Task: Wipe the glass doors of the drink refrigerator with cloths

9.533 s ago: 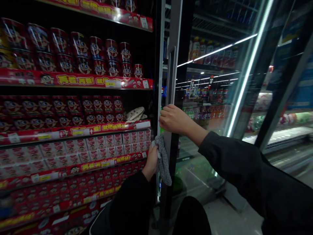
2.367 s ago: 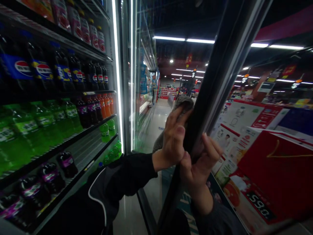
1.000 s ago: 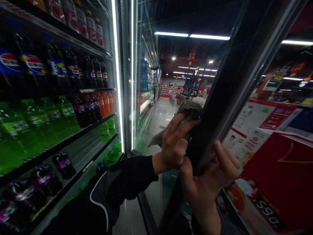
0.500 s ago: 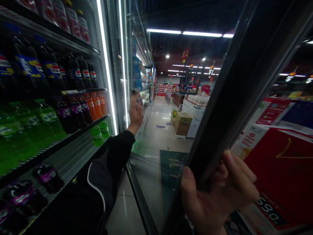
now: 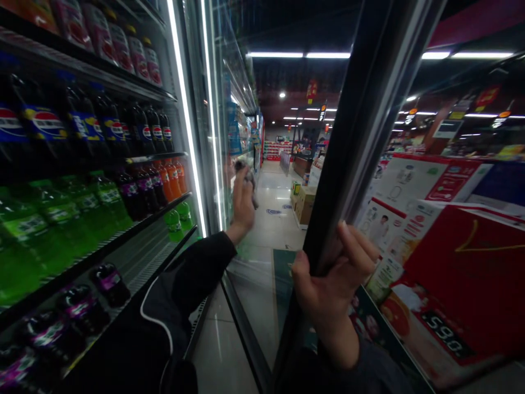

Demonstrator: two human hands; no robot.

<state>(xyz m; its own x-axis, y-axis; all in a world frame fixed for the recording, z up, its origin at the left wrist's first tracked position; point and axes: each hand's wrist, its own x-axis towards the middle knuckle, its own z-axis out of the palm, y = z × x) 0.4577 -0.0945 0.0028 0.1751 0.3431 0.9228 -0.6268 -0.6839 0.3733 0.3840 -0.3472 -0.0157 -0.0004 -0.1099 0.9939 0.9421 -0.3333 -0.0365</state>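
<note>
Near the middle of the view, the left hand [image 5: 243, 208] is laid towards the glass [image 5: 255, 282] of an open fridge door, with the fingers straight and close to one another. A grey cloth [image 5: 249, 178] is at the far side of these fingers, on the glass; it shows above the fingertips and along their right side, somewhat blurred. I cannot tell if the grip of this hand pinches the cloth or only presses it flat, because the fingers cover a good part of it.

Lower and more to the right, the right hand [image 5: 334, 284] has its grip on the edge of the black door frame [image 5: 348, 137]: the thumb lies on one side and the bent fingers on the other, so the frame is pinched between them.

To the left of both hands, the fridge shelves [image 5: 153, 261] carry cola bottles [image 5: 45, 123], green bottles [image 5: 61, 205], orange bottles [image 5: 170, 180] and, at the bottom, dark bottles with purple labels [image 5: 80, 303]. Through the glass one sees a green mat [image 5: 283, 279] on the pale floor [image 5: 266, 230] and a cardboard box [image 5: 305, 205]. At the right side stands a red box [image 5: 467, 262] with price digits, beside white boxes [image 5: 410, 178].
</note>
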